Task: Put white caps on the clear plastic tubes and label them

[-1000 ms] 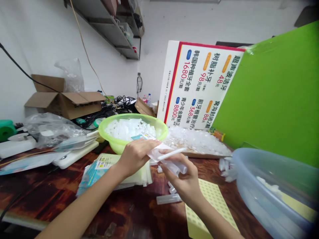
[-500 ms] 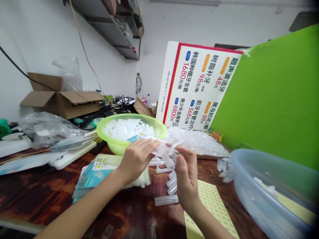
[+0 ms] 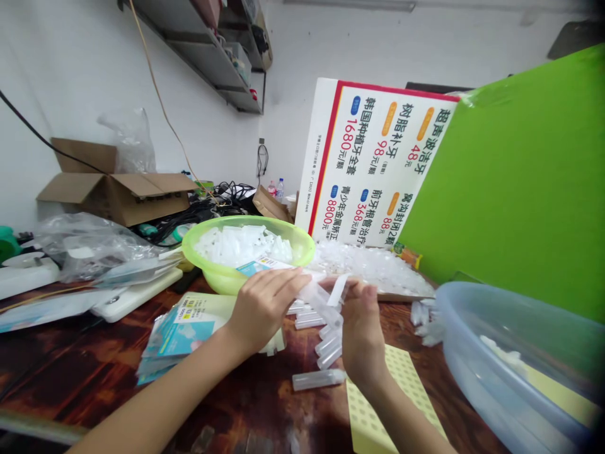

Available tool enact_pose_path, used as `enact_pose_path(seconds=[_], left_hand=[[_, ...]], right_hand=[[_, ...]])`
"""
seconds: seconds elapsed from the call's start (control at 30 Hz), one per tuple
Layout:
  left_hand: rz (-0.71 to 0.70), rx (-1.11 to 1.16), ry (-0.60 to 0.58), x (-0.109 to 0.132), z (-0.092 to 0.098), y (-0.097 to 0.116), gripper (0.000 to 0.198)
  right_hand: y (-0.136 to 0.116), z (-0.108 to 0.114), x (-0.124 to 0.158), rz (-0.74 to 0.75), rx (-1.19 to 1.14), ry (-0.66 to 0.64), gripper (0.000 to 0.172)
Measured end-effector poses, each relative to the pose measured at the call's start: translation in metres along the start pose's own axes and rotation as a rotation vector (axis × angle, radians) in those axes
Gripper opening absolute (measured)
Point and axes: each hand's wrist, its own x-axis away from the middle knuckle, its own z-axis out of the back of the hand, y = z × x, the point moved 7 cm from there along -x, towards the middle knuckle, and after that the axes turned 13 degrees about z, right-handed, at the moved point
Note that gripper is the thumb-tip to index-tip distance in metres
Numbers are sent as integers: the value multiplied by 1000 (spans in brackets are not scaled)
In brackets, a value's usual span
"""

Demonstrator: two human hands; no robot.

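Note:
My left hand is closed on a clear plastic bag with a blue and white printed label. My right hand is at the bag's other end, its fingers bent around the plastic and a white strip. Translucent pieces show between the hands. Below them, several clear tubes lie on the dark wooden table, with one tube apart and nearer. A stack of printed bags lies under and left of my left forearm.
A green bowl of white translucent pieces stands behind my left hand. Behind my right hand is a heap of clear pieces. A yellow dotted sheet and a blue basin are at the right. A price board stands behind.
My right hand has turned and its fingers have closed in toward the bag's end. The white strip now stands more upright. My left hand has barely moved.

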Motion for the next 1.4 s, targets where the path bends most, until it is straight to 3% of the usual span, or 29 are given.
enact_pose_path(seconds=[0.1,0.17,0.23,0.3,0.4,0.53,0.63,0.73,0.87,1.03,1.13,1.27,1.4], left_hand=[[23,-30,33,0,3,-2,28],[59,-59,61,-1,6,-4,29],[102,-82,95,-2,9,-7,30],[128,-88,116,-2,12,-9,30],[120,-75,123,-1,13,-11,31],[89,-65,149,0,17,-12,32],[24,-57,175,2,20,-7,33],[-33,-58,190,3,20,0,33],[-33,-59,156,2,16,1,34],[-24,-51,36,-2,7,-6,35],[66,-84,14,-2,6,-13,31],[157,-127,31,0,5,-18,28],[305,-85,-12,-1,3,-32,46]], right_hand=[[-19,10,-2,286,179,69,36],[-43,13,7,669,422,106,33],[-61,2,26,1083,646,42,32],[-61,-11,38,1285,809,-112,31],[-51,-22,33,1170,883,-297,43],[-48,-21,22,1005,732,-295,70],[-41,-16,15,829,558,-254,68],[-35,-18,13,705,473,-308,60],[-37,-29,19,715,513,-419,54],[-36,-27,17,675,618,-385,50],[-35,-26,17,655,631,-369,45],[-41,-33,23,746,664,-420,39],[-37,-36,21,700,685,-432,43]])
